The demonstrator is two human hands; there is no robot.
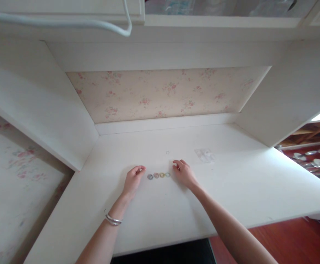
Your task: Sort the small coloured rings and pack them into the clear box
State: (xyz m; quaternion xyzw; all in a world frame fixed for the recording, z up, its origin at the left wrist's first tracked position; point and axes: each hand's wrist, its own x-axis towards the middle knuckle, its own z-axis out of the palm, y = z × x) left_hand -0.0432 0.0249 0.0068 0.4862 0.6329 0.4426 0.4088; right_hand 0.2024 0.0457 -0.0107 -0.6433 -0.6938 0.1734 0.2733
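Note:
Several small ring-shaped pieces lie in a row on the white tabletop between my hands. A grey one (150,176) is at the left end, then a pinkish one (156,175), a yellowish one (162,175) and a pale green one (168,175). Just left of the row, my left hand (133,179) rests with thumb and forefinger pinched together; whatever may be between them is too small to make out. My right hand (184,174) is at the row's right end, its fingers bent, with a gap between thumb and forefinger. Beyond the row lies a thin pale ring (167,152).
A clear plastic bag (204,155) lies flat behind my right hand. White side panels (294,84) and a floral back wall (160,93) enclose the tabletop (149,227). Overhead hang a shelf and a white cable (66,22). A black seat (168,253) shows below the front edge.

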